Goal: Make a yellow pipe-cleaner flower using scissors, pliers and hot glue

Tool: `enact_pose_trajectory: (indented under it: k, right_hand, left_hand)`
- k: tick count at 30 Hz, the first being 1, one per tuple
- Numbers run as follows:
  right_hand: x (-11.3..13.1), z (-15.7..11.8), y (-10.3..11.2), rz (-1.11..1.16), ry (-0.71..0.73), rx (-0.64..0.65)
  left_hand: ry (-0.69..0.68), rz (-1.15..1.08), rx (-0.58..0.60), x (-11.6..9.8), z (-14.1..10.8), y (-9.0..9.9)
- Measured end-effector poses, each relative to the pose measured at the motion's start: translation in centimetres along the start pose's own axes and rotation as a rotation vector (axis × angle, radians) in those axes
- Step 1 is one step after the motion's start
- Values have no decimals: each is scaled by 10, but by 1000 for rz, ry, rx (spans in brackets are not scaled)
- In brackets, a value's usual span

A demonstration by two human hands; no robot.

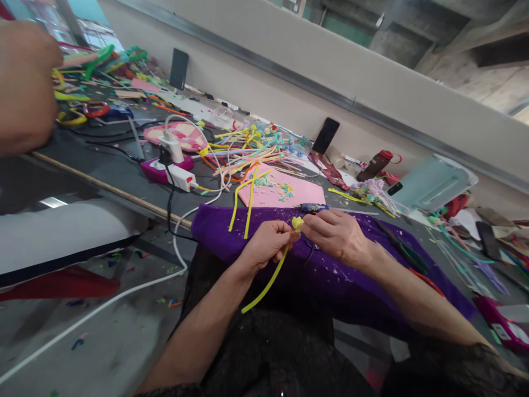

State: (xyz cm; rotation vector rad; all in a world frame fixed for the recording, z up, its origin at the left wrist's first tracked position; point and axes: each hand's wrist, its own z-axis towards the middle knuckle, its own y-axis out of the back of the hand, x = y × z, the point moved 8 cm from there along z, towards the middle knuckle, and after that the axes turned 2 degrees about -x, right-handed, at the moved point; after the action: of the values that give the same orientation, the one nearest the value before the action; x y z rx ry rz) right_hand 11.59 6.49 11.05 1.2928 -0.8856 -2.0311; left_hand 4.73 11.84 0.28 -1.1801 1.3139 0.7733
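In front of me my left hand point(270, 242) is closed in a pinch on a yellow pipe cleaner point(266, 289), whose free end hangs down in a curve. At its upper end sits a small bunched yellow piece point(297, 223), between my two hands. My right hand point(336, 234) is closed, with its fingertips at that piece. A blue-handled tool point(312, 208) with a thin tip lies just beyond my right hand. Below both hands spreads a purple cloth point(223, 229), dotted with white bits. Two more yellow pipe cleaners point(248, 212) lie across its left edge.
Beyond lies a pink sheet point(308, 193) with small cut bits. A power strip point(155, 171) with plugs and white cable stands left. Dark-handled pliers point(403, 245), a bottle point(375, 165) and a translucent bin point(433, 182) are right. Another person's hand point(28, 88) is at far left.
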Motion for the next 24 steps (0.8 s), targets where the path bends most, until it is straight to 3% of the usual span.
enact_pose_trajectory:
  k: [4, 7, 12, 16, 20, 24]
  right_hand:
    - [-1, -2, 1, 16, -2, -32]
    - [-10, -8, 6, 121, -87, -107]
    - [-41, -38, 13, 402, -590, -328]
    - [-37, -62, -12, 704, -887, -360]
    - [-22, -68, -36, 915, -973, -344]
    - [-16, -61, -41, 998, -963, -337]
  left_hand:
    - [-4, -15, -1, 0, 0, 0]
    - [-22, -45, 1, 0, 0, 1]
    - [-47, -110, -8, 3, 1, 3]
    - [-80, -167, -23, 3, 1, 4]
    - [-91, -202, -16, 1, -1, 4]
    - [-78, -195, -26, 1, -4, 4]
